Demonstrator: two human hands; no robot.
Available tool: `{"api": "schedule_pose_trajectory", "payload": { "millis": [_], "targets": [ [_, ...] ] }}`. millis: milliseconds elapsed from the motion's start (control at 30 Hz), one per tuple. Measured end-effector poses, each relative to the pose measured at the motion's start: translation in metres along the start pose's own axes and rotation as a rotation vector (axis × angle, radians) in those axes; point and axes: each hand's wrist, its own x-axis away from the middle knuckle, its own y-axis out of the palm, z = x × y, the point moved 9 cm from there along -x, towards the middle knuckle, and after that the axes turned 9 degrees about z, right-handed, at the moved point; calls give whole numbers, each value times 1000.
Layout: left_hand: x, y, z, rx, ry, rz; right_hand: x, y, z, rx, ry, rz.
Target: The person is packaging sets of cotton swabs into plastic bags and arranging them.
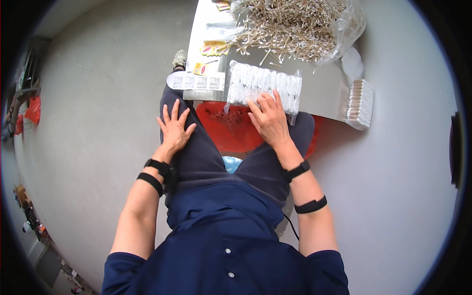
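Note:
My left hand (175,129) lies on my left thigh with its fingers spread, holding nothing. My right hand (269,118) rests its fingertips on the near side of a clear plastic-wrapped bundle (247,78), its fingers apart and not closed round it. White packets stand in a row inside this bundle, which sits at the table's near edge. Left of the bundle is a strip of white labels (202,81) with dark print, its rounded end overhanging the table edge. Just beyond the strip lies a small yellow and red card (200,69).
A large heap of cotton swabs (290,24) spills from a clear bag (350,29) at the back of the metal table (319,88). A second wrapped stack of swabs (360,105) stands at the right edge. Yellow packaging (214,48) lies at the left. Something red (226,132) is below the table.

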Motion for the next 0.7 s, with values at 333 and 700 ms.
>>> {"api": "schedule_pose_trajectory", "payload": {
  "millis": [333, 700],
  "targets": [
    [-83, -31, 96, 1043, -84, 165, 35, -19, 25, -133, 357, 181],
    [-116, -13, 133, 1107, -144, 98, 15, -20, 40, -198, 404, 230]
  ]
}}
